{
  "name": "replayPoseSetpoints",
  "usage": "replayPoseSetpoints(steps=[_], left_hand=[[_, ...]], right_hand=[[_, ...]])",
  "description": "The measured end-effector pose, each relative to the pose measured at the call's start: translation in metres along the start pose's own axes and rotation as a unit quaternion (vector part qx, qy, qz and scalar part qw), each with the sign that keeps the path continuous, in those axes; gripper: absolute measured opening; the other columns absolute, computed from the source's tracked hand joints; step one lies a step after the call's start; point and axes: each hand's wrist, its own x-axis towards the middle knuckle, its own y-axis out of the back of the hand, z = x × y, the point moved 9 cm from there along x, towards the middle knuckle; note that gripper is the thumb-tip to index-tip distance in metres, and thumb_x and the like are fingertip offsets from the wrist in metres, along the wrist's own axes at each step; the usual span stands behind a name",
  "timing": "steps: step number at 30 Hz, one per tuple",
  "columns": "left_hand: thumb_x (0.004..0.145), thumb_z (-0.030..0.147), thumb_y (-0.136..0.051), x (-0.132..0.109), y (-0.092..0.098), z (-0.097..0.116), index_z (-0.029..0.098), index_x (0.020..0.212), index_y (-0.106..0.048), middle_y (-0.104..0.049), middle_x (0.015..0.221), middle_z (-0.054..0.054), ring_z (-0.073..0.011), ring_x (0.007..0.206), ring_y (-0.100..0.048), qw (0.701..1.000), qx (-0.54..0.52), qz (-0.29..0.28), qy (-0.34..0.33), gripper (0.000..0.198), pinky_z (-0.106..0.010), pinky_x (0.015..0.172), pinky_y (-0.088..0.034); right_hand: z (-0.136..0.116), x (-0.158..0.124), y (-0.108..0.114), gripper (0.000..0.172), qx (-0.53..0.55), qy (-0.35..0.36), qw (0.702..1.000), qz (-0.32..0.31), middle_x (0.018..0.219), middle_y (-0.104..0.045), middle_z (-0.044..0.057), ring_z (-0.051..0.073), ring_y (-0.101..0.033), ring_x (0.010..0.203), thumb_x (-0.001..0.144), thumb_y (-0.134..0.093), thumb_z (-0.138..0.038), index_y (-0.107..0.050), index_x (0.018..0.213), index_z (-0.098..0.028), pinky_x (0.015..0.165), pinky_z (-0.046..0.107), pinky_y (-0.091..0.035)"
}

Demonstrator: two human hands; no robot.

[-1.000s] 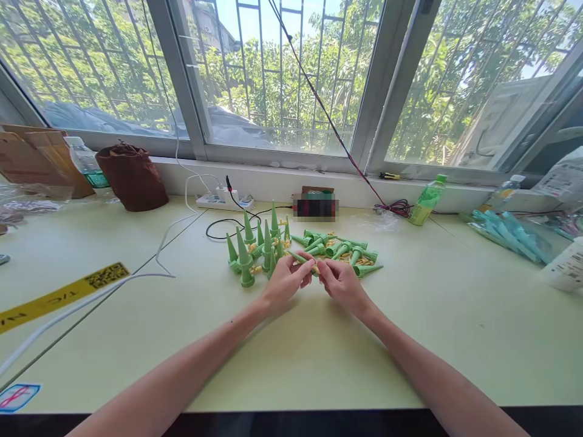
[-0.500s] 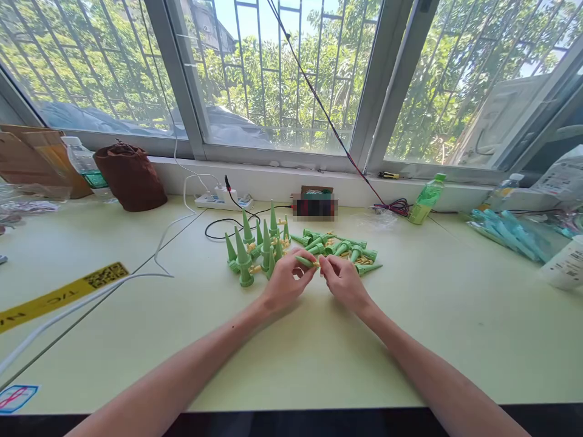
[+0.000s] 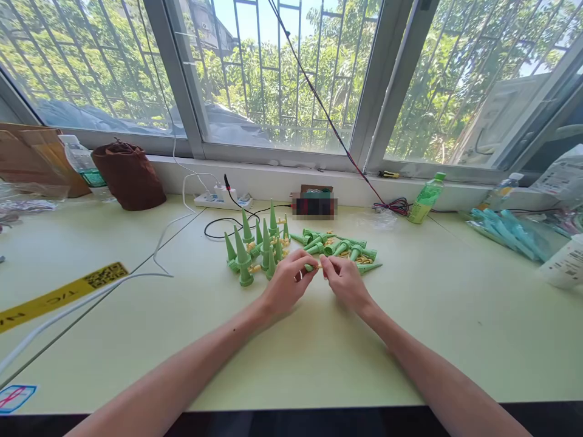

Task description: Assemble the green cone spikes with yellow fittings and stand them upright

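Near the middle of the table my left hand (image 3: 290,276) is closed round a green watering spike (image 3: 309,267), most of it hidden by the fingers. My right hand (image 3: 344,278) pinches a small yellow valve piece (image 3: 319,264) at the end of that spike. Whether the two parts are joined, I cannot tell. Left of and behind my left hand stand several upright green spikes (image 3: 243,258), with yellow valves on some. Beyond my right hand lies a loose heap of green spikes (image 3: 342,247) mixed with yellow parts (image 3: 363,258).
Behind the spikes are a dark device (image 3: 314,205), a black cable and a white power strip (image 3: 223,198). A brown cloth bag (image 3: 130,176) sits back left. On the right are a green bottle (image 3: 427,198), blue plastic packets (image 3: 512,233) and a white cup (image 3: 565,262).
My left hand has turned a little, so less of the held spike shows. Both hands stay together in the same place; the surrounding spikes have not moved.
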Motion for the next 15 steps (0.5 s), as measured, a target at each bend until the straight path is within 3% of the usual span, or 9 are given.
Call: replayPoseSetpoints(steps=[15], left_hand=[[0.093, 0.028, -0.051, -0.0022, 0.0, 0.0018, 0.02, 0.09, -0.067, -0.055, 0.087, -0.005, -0.0098, 0.065, -0.052, 0.999, 0.01, -0.012, -0.031, 0.018, -0.02, 0.053, -0.042]], right_hand=[[-0.0019, -0.0009, 0.0007, 0.052, -0.018, 0.013, 1.0, 0.005, 0.048, -0.035, -0.003, 0.011, -0.032, 0.047, 0.095, -0.041, -0.05, -0.042, 0.053, -0.019, 0.049, 0.028, -0.024]])
